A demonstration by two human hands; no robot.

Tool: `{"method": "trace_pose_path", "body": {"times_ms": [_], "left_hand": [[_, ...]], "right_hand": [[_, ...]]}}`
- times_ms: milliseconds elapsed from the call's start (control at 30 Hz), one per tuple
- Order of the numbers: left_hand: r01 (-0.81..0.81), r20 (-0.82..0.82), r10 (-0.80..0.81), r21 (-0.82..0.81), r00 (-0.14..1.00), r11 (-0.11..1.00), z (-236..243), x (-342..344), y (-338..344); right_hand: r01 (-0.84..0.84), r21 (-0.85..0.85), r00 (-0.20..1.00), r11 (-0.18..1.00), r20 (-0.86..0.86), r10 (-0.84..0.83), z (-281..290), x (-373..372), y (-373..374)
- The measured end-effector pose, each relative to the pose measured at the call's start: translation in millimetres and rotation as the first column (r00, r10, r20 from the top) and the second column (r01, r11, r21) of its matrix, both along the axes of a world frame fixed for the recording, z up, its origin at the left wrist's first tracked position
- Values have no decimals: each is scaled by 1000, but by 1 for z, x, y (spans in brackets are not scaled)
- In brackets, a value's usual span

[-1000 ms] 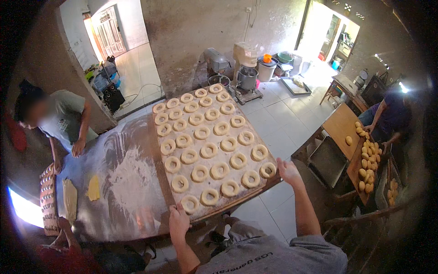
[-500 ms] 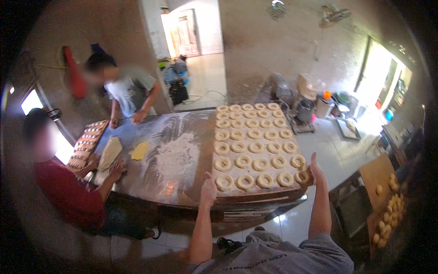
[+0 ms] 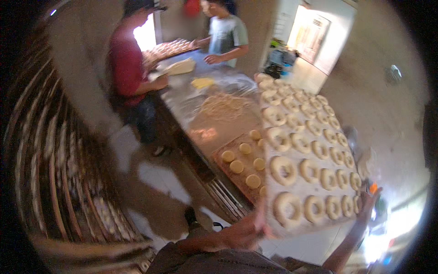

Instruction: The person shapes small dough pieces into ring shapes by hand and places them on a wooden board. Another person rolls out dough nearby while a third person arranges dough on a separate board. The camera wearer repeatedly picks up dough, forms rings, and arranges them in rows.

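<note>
At the near end of the table [image 3: 180,97], the left hand [image 3: 254,229] and right hand [image 3: 368,202] clasp the board [image 3: 282,233] by opposite sides, presumably balancing its load of dough rings [image 3: 278,211].

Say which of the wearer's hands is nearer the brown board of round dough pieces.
Left. The left hand holds the tray of rings at its near-left corner, close to the brown board; the right hand is across the tray.

Light glares through the far doorway [image 3: 310,34] into dim blur
</note>
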State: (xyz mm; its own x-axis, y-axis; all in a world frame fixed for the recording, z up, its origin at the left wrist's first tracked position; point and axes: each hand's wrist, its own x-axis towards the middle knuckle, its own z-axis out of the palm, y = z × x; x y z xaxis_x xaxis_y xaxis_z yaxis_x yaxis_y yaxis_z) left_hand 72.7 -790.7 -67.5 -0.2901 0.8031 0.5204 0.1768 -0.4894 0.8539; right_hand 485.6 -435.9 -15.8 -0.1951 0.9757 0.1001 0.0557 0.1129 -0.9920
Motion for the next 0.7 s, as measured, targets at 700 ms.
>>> {"method": "trace_pose_path", "body": {"times_ms": [700], "left_hand": [[267,213,-318,239,924,934,66,65,-49]], "right_hand": [[-641,-238,712,730,172,681,-69,-279,-180]]}}
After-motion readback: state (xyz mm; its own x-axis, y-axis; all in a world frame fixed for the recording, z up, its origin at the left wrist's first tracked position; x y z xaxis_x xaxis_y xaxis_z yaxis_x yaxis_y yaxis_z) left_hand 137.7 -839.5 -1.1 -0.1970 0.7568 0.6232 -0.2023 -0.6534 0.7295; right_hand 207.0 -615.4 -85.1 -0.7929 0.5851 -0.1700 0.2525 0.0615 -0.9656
